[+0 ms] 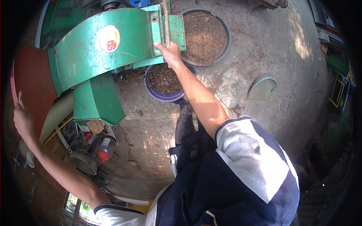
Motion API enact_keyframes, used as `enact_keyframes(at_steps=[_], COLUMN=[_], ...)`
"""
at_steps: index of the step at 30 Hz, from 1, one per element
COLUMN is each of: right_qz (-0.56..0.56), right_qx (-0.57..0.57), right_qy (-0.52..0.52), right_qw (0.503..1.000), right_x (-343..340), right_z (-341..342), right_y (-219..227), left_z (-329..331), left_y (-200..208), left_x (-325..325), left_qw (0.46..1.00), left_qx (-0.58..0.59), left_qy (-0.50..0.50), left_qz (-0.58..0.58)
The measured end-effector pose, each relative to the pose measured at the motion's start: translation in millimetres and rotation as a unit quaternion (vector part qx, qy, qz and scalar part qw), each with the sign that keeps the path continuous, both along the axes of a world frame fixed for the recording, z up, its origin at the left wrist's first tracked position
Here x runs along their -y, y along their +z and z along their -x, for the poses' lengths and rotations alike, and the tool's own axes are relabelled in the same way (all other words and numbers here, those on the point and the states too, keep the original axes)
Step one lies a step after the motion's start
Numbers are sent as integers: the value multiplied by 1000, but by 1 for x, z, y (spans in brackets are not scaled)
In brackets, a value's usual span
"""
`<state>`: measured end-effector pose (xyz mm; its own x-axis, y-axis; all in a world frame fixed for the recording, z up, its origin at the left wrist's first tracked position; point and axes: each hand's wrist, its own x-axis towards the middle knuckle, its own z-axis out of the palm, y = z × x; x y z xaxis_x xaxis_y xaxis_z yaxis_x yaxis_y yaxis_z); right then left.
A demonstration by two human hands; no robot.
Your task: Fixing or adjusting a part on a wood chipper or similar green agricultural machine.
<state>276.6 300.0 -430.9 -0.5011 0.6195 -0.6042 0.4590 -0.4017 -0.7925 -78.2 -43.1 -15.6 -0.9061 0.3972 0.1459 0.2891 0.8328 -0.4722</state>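
Observation:
A green metal machine with a curved housing [102, 41] fills the upper left, with a round sticker on its side. At its left end is a red-brown panel [36, 79]. My left hand [23, 118] is at the panel's outer edge, thumb on the near face and the other fingers mostly hidden behind it. My right hand [170, 53] is closed around the lower end of a long, thin stick [166, 22], beside the machine's right-hand flange. Below the housing hangs a green chute [98, 100].
A round tub [205, 35] of brown shredded material stands right of the machine; a purple-rimmed basin [163, 96] of coarser bits sits below it. A pale rounded piece [263, 88] lies on the concrete floor. A red-capped bottle [105, 150] and clutter lie below the chute.

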Motion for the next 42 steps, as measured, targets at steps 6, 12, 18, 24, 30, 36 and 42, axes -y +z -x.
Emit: enact_keyframes(at_steps=[6, 12, 18, 24, 30, 36, 42], right_qz=[-15, -48, -16, 5, 28, 74, 44], right_qx=[29, 89, 141, 102, 74, -33, -65], right_qy=[8, -11, 66, 41, 37, -37, -50], right_qw=[999, 995, 988, 994, 996, 996, 996], right_x=[10, 4, -6, -16, -4, -11, 1], right_z=[1, 10, 12, 11, 12, 1, -1], right_y=[14, 8, 7, -2, -5, -26, -27], left_z=[32, 13, -6, -30, -49, -115, -337], left_y=[4, -5, 3, -2, 7, -34, -192], left_x=[29, -4, -8, -39, -40, -104, -228], left_qw=[997, 1000, 998, 999, 990, 891, 886], left_qx=[-15, -15, 21, -14, -2, -252, 212], left_qy=[-69, -1, 49, 40, 128, -304, -261], left_qz=[12, 8, -13, -16, -54, -223, -318])
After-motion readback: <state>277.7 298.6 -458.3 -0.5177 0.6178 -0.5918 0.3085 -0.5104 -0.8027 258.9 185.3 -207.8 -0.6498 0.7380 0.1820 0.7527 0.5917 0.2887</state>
